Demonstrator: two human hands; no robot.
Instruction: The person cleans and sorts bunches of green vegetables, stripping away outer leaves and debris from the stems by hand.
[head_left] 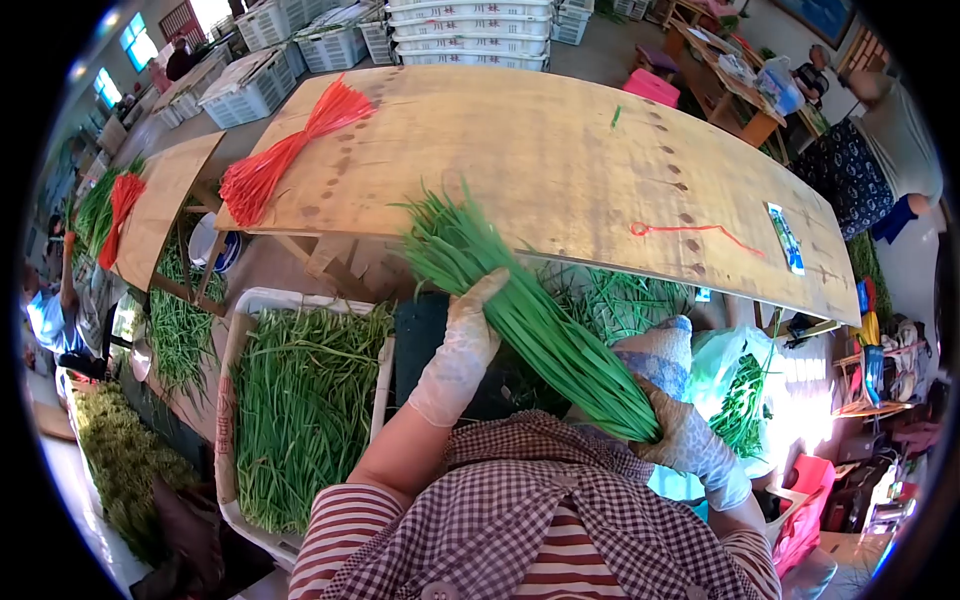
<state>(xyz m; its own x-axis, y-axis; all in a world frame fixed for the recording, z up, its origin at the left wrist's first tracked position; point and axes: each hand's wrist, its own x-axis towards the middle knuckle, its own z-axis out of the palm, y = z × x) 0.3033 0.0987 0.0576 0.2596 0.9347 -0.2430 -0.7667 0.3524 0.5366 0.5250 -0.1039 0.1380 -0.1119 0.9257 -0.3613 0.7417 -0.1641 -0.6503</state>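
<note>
A thick bunch of garlic chives (545, 315) slants across my front, its leafy tips up and to the left over the table's near edge. My left hand (472, 325), in a pale glove, is closed around the bunch near its upper middle. Gloved too, my right hand (685, 435) grips the lower right end of the stalks. The fingers of both hands are partly hidden by the chives. Below my left forearm stands a white crate (228, 400) filled with loose green chives (300, 420).
On the wooden table (480, 130) lie a bundle of red ties (290, 155), a single red tie (695, 230) and a blue-white packet (786, 240). Stacked white crates (470, 35) stand beyond. A person (885, 150) is at the right, another (60, 310) at far left.
</note>
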